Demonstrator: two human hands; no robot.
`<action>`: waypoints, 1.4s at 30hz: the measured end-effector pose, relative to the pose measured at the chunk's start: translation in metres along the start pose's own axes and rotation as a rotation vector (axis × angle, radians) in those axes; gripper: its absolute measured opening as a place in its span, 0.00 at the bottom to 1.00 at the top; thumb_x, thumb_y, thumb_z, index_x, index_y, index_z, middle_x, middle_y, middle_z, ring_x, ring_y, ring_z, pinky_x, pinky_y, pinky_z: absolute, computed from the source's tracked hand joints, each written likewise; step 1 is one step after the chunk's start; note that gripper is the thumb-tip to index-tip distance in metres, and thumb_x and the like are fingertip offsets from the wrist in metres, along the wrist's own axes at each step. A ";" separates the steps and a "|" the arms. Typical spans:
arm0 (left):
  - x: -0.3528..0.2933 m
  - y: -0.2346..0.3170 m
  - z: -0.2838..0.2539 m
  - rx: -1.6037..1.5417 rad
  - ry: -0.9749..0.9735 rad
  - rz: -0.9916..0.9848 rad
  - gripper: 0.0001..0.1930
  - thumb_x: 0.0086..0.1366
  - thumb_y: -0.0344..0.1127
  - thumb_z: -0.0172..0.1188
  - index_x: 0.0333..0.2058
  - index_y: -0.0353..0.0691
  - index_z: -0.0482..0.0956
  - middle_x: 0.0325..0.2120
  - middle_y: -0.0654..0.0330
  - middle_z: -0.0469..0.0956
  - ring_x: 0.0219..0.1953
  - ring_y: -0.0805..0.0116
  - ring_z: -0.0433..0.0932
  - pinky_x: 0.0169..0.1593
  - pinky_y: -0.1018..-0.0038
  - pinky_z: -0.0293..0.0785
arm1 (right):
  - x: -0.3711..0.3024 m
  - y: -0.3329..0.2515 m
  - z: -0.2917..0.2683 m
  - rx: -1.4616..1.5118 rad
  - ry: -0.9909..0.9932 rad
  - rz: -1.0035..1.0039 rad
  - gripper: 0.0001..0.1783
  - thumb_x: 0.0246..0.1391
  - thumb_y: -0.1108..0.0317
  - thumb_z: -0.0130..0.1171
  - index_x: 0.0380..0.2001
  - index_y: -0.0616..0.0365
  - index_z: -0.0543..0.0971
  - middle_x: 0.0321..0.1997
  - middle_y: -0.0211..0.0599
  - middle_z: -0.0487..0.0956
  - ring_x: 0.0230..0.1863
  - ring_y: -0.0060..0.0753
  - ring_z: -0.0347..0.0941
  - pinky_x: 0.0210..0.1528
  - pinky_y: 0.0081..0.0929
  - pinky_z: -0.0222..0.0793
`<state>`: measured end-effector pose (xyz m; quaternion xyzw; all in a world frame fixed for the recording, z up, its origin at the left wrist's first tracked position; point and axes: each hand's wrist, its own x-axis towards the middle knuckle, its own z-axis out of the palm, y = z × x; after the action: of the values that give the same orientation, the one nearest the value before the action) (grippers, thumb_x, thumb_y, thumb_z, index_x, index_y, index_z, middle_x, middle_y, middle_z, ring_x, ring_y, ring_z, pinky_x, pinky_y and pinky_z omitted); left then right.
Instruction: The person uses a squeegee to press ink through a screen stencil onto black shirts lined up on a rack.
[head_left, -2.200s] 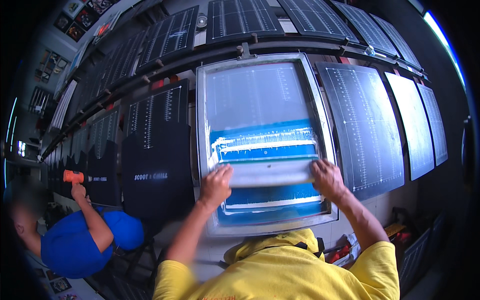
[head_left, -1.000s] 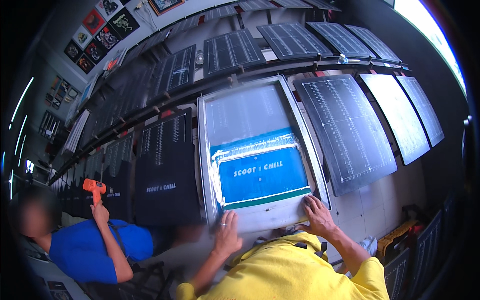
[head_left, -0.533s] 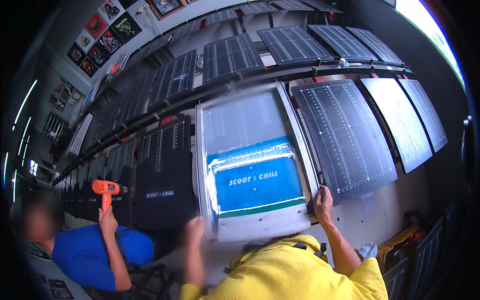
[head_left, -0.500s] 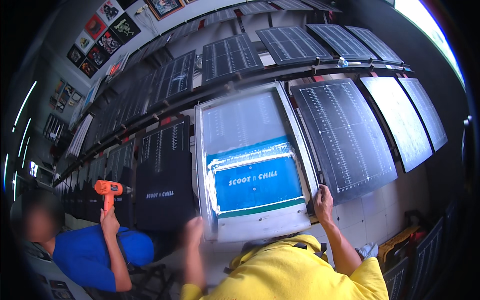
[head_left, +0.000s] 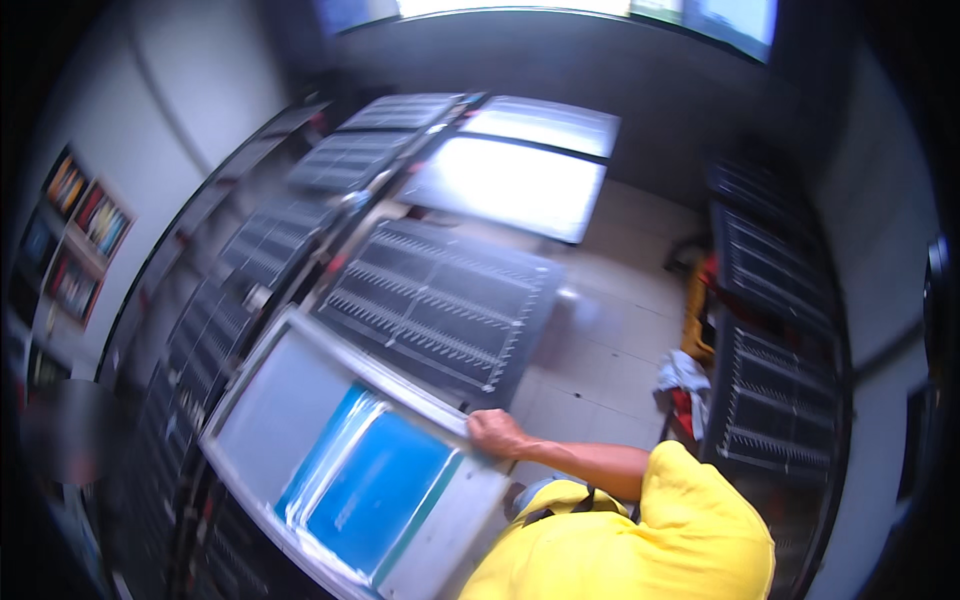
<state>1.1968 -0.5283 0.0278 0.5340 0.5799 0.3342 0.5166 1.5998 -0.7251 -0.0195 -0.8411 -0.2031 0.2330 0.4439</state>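
Observation:
A screen printing frame (head_left: 440,405) with a pale metal rim lies tilted across the lower left of the head view. Its mesh holds a blue stencil (head_left: 372,490), edged by a green strip and streaked with white ink along one side. My right hand (head_left: 497,433) is closed round the frame's right-hand rim, near the corner closest to me. My left hand is out of the picture. Just beyond the frame sits a black printing board (head_left: 432,305) with white ruled marks. Motion blurs the lettering on the stencil.
More marked boards (head_left: 350,160) run in rows along rails to the far left. Two shiny boards (head_left: 515,185) lie beyond. Boards (head_left: 765,400) lean at the right, beside a crumpled cloth (head_left: 682,375) and a yellow object (head_left: 697,310). A blurred person (head_left: 75,440) is at the left edge.
The view has swung to the right, so the frame now appears turned and lower left. My left hand has left the picture. My right hand remains at the frame's rim.

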 end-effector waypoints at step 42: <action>-0.465 0.173 0.955 0.266 -1.606 0.595 0.18 0.69 0.36 0.58 0.51 0.27 0.79 0.41 0.56 0.83 0.40 0.71 0.79 0.46 0.77 0.73 | -0.249 0.467 -0.645 0.200 1.586 0.746 0.18 0.64 0.61 0.52 0.37 0.69 0.81 0.32 0.47 0.82 0.35 0.35 0.78 0.39 0.34 0.71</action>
<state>2.1089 -1.0983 0.0707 0.7939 -0.0900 -0.0932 0.5941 1.8303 -1.5268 -0.0387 -0.7237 0.4741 -0.2729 0.4207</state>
